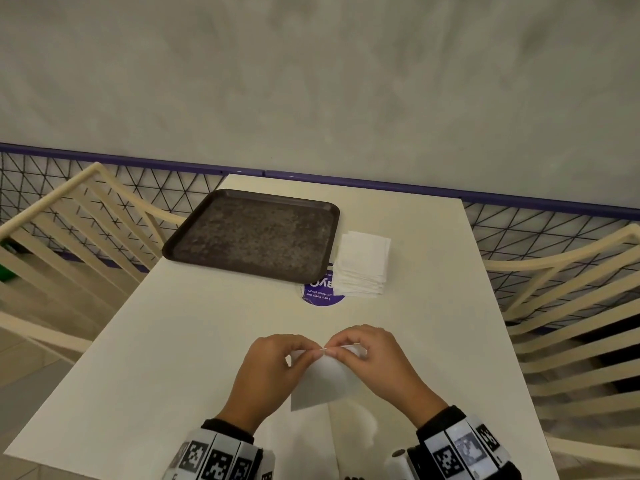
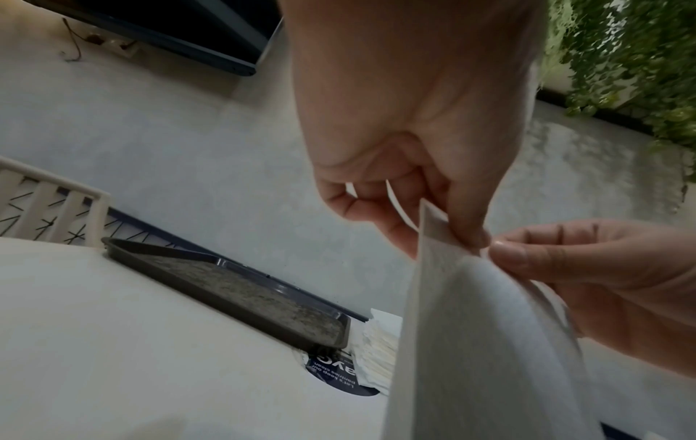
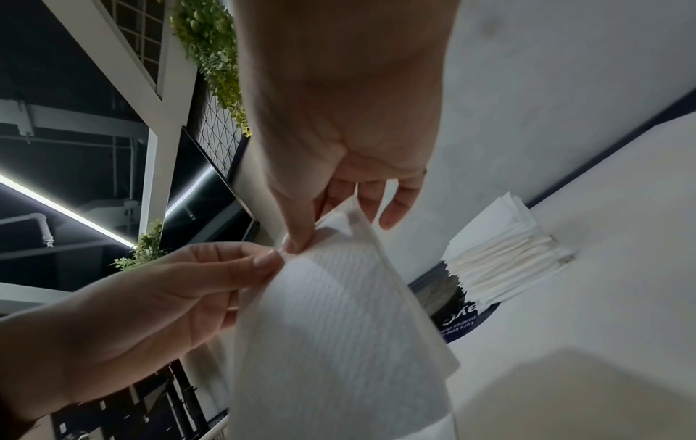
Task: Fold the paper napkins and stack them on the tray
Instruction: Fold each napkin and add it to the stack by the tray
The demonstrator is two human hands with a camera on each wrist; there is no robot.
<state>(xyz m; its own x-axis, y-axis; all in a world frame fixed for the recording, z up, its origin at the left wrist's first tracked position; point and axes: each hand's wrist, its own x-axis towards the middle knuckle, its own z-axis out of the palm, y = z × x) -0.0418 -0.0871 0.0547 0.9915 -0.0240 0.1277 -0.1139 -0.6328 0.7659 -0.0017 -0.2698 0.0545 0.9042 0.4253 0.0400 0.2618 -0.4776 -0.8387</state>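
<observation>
Both hands hold one white paper napkin [image 1: 323, 381] up over the near part of the table. My left hand [image 1: 273, 365] pinches its top edge between thumb and fingers, and my right hand [image 1: 372, 355] pinches the same edge right beside it. The napkin [image 2: 478, 342] hangs down from the two pinches; in the right wrist view the napkin [image 3: 331, 321] shows a turned-over top corner. A dark brown tray [image 1: 252, 233] lies bare at the far left of the table. A stack of white napkins [image 1: 363, 263] sits just right of the tray.
A purple round sticker [image 1: 320, 294] lies on the white table [image 1: 173, 341], partly under the tray and the stack. Cream slatted chairs [image 1: 69, 237] stand on both sides. A wire mesh fence with a purple rail [image 1: 381, 187] runs behind the table.
</observation>
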